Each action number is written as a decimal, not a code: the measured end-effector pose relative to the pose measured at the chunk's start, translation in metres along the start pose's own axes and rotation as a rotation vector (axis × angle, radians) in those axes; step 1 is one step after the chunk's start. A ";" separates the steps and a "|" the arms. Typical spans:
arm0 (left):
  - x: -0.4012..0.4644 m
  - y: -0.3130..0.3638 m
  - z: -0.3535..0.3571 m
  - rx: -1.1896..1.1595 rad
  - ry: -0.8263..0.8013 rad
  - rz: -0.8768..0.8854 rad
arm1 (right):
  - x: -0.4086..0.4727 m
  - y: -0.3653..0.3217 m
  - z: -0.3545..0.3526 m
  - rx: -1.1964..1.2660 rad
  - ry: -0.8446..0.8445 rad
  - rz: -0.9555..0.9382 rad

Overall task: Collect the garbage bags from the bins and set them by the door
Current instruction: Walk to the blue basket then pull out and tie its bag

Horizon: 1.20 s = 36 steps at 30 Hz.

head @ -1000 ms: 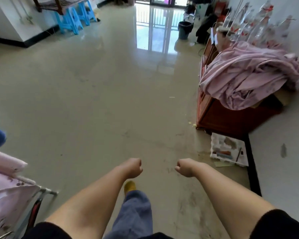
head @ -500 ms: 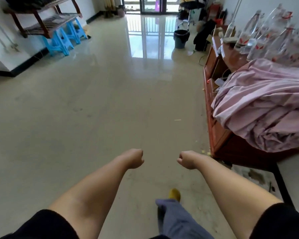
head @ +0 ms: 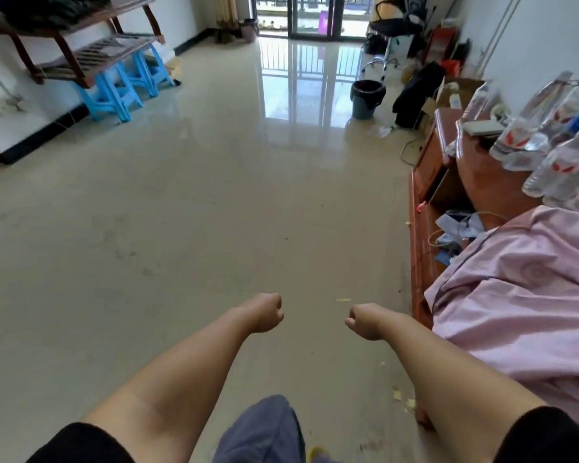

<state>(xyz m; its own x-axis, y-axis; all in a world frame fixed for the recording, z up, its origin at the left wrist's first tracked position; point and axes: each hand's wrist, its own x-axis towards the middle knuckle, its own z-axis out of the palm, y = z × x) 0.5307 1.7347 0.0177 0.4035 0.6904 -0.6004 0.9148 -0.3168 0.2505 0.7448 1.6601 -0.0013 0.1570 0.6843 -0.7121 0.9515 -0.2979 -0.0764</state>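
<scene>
A grey bin (head: 364, 107) lined with a black garbage bag (head: 368, 90) stands on the floor far ahead to the right, near the glass balcony door (head: 310, 15). My left hand (head: 266, 312) and my right hand (head: 365, 321) are held out in front of me over the floor, both curled into fists with nothing in them. Both hands are far from the bin.
A red-brown cabinet (head: 425, 248) runs along the right wall, with a pink sheet (head: 522, 295) and plastic bottles (head: 549, 142) on it. Blue stools (head: 114, 91) and a wooden rack (head: 81, 51) stand at the left wall. An office chair (head: 391, 31) and a black bag (head: 415, 91) sit beyond the bin.
I have walked forward along the room; the bin and the door are nearer, and the cabinet has slid closer on the right. Both fists stay curled and empty.
</scene>
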 end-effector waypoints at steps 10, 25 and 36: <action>0.227 0.016 -0.168 0.058 0.016 0.041 | 0.188 0.033 -0.194 0.057 0.023 0.045; 0.557 0.091 -0.396 0.080 -0.006 0.119 | 0.452 0.111 -0.469 0.077 0.032 0.060; 0.775 0.143 -0.552 -0.025 -0.013 0.025 | 0.633 0.189 -0.686 -0.010 -0.013 0.033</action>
<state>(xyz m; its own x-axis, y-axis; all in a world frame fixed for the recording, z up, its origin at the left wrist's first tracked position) 0.9841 2.5834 0.0071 0.4261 0.6738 -0.6037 0.9047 -0.3173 0.2845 1.2052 2.4936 0.0116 0.1847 0.6657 -0.7230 0.9486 -0.3130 -0.0458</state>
